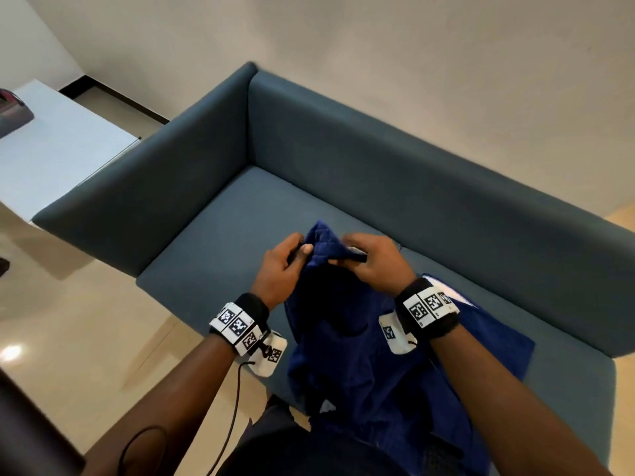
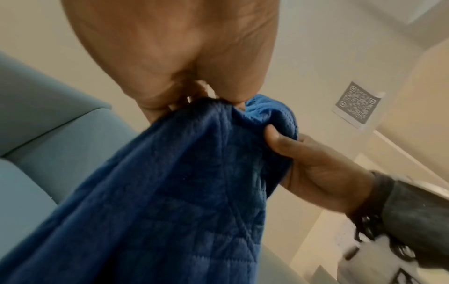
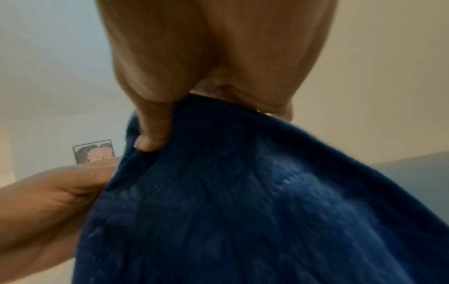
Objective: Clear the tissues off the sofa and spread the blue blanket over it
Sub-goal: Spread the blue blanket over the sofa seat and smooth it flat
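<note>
The blue quilted blanket [image 1: 357, 345] hangs bunched over the front of the grey-blue sofa [image 1: 378, 159]. Both hands hold its top edge up, close together, above the seat. My left hand [image 1: 287, 261] pinches the blanket's left part, thumb on top. My right hand [image 1: 369, 261] grips the edge just beside it. In the left wrist view the blanket [image 2: 170, 192] drops from my left hand [image 2: 194, 98], with the right hand [image 2: 303, 159] clutching a fold. In the right wrist view the right hand [image 3: 170, 123] holds the blanket [image 3: 243, 211]. No tissues show on the seat.
The sofa's left armrest [image 1: 147, 187] and backrest [image 1: 446, 207] enclose a bare seat [image 1: 220, 235]. A white table [image 1: 51, 149] stands left of the armrest. Glossy beige floor [image 1: 86, 321] lies in front. A QR-code sheet [image 2: 357, 104] hangs on the wall.
</note>
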